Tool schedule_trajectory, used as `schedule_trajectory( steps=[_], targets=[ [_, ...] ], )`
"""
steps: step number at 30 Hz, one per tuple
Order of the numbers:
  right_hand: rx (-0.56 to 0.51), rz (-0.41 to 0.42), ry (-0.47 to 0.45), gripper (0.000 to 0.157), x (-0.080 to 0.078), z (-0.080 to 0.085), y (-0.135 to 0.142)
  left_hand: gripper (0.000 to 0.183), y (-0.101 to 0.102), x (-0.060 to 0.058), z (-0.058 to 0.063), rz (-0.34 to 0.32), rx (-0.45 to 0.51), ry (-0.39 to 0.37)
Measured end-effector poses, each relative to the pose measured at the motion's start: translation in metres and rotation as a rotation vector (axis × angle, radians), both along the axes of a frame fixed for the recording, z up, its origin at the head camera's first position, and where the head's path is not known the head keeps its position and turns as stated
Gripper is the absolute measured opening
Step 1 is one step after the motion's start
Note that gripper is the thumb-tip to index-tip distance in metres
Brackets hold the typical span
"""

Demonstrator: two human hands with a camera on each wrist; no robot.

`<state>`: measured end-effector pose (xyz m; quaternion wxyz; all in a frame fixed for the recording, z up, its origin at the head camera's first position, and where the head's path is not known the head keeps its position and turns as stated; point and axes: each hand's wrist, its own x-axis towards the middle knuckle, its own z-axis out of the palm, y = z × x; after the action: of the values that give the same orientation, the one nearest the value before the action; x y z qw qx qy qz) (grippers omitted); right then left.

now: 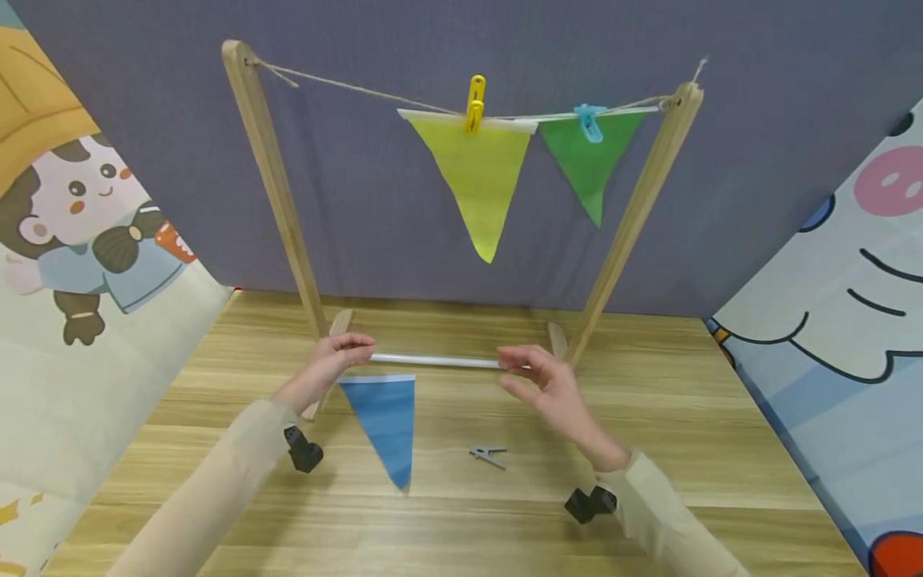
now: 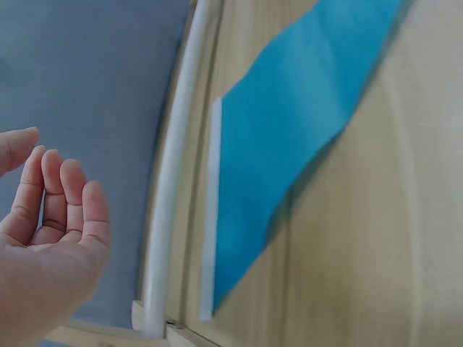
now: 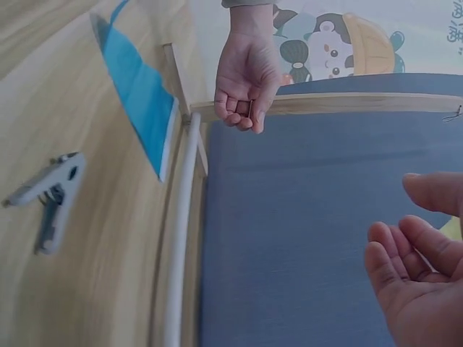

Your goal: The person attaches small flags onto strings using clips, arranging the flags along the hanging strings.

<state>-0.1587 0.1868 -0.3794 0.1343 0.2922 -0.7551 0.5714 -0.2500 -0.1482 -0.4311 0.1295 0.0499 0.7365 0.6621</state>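
Both hands hover over a white rod (image 1: pixel 436 361) between the feet of a wooden stand, and neither holds anything. My left hand (image 1: pixel 328 369) overlaps the rod's left end in the head view; in the left wrist view its fingers (image 2: pixel 72 191) bend loosely, away from the rod. Over the right end is my right hand (image 1: pixel 551 393), thumb and fingers apart. Flat on the table, nearest the left hand, lies a blue triangular pennant (image 1: pixel 389 429) with a white top edge. A grey clothespin (image 1: pixel 488 455) lies to its right.
Two wooden posts (image 1: pixel 277 184) carry a string (image 1: pixel 346 83) across the back. From it hang a yellow pennant (image 1: pixel 479 180) under a yellow clothespin (image 1: pixel 474 104) and a green pennant (image 1: pixel 597 156) under a light blue clip (image 1: pixel 590 123). A grey panel (image 1: pixel 389 240) stands behind.
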Motion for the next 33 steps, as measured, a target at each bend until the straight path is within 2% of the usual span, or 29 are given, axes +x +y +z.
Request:
schedule_trajectory(
  steps=[4, 10, 18, 22, 28, 33],
  targets=[
    [-0.002, 0.012, -0.031, 0.036, 0.005, -0.01, 0.002, 0.035, -0.002, 0.004, -0.005, 0.015, -0.009, -0.009],
    [-0.02, 0.044, -0.047, 0.035, 0.011, -0.031, 0.004, 0.035, -0.006, 0.006, -0.015, 0.027, -0.036, 0.019],
    [0.014, 0.013, -0.158, 0.034, 0.021, -0.054, 0.007, 0.03, -0.008, 0.01, -0.029, 0.038, -0.084, 0.048],
    [0.009, 0.013, -0.2, 0.035, 0.024, -0.064, 0.008, 0.027, -0.01, 0.011, -0.034, 0.053, -0.147, 0.087],
    [0.062, 0.004, -0.28, 0.035, 0.028, -0.079, 0.01, 0.019, -0.013, 0.011, -0.043, 0.073, -0.271, 0.23],
    [0.11, 0.02, -0.293, 0.036, 0.031, -0.086, 0.013, 0.013, -0.014, 0.012, -0.047, 0.094, -0.375, 0.397]
  ],
)
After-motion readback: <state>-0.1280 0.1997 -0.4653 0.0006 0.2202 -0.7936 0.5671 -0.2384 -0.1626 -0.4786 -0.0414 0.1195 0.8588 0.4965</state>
